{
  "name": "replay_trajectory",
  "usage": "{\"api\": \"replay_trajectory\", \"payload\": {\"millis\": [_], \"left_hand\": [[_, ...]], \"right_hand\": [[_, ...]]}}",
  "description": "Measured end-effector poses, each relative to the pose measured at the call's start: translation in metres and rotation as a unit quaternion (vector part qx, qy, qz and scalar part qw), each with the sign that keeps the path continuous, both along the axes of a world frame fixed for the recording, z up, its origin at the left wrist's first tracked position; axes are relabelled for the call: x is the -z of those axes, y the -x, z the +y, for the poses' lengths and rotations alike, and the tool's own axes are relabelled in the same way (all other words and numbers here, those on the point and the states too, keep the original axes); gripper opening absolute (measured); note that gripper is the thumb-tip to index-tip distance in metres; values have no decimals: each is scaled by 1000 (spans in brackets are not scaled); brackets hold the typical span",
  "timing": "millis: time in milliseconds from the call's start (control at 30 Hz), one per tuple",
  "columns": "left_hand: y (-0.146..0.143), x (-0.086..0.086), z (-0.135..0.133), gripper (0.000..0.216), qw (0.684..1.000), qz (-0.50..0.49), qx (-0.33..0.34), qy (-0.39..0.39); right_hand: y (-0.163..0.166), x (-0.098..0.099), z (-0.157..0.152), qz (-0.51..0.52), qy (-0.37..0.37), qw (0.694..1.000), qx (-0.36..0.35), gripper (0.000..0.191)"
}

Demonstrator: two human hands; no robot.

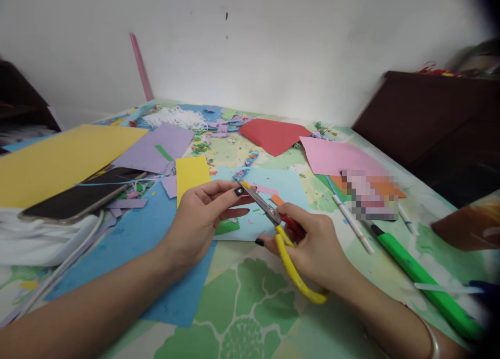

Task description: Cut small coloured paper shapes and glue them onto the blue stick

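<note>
Nearest the camera, two bare forearms reach in over a table (250,317) with a green leaf-print cover. The right hand (312,249) is closed around the yellow handles of the scissors (273,218), fingers curled through the loops. The left hand (199,213) pinches a small yellow scrap (245,184) between thumb and fingertips, the other fingers loosely bent.

Position: the scrap sits just at the blade tips, above a light blue sheet (273,192) at table centre. The blades appear nearly closed; whether they are already biting the scrap cannot be told.

Orientation: the scissors' long axis runs diagonally, handles low and right near the wrist, tips pointing up and left toward the left fingertips. The scrap is too small to judge its own axis.

Procedure, as judged from this view: keep the pinching fingertips clear to the side of the blade line. Feed the scrap toward the pivot rather than cutting at the extreme tips, for a cleaner cut. Hold the scrap taut and level.

Surroundings: a phone (78,195) lies at left, a green marker (425,286) at right, and coloured paper sheets and cuttings lie about the far side.
</note>
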State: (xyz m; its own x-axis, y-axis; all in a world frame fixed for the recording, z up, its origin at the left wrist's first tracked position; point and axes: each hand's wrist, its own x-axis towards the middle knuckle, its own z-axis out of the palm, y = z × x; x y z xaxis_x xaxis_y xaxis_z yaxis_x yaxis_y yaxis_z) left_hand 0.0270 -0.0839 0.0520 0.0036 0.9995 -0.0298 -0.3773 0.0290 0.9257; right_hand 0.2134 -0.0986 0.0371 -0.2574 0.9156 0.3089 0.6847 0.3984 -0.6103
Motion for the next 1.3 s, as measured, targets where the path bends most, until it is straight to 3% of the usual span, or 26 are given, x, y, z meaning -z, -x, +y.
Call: {"api": "replay_trajectory", "payload": {"millis": [167,1300], "left_hand": [[0,2,0,9,1000,4,23,-12],[2,5,4,9,1000,12,-1,-9]], "right_hand": [[0,0,0,1,8,1000,-3,26],[-3,-2,1,-15,-7,1000,-14,29]]}}
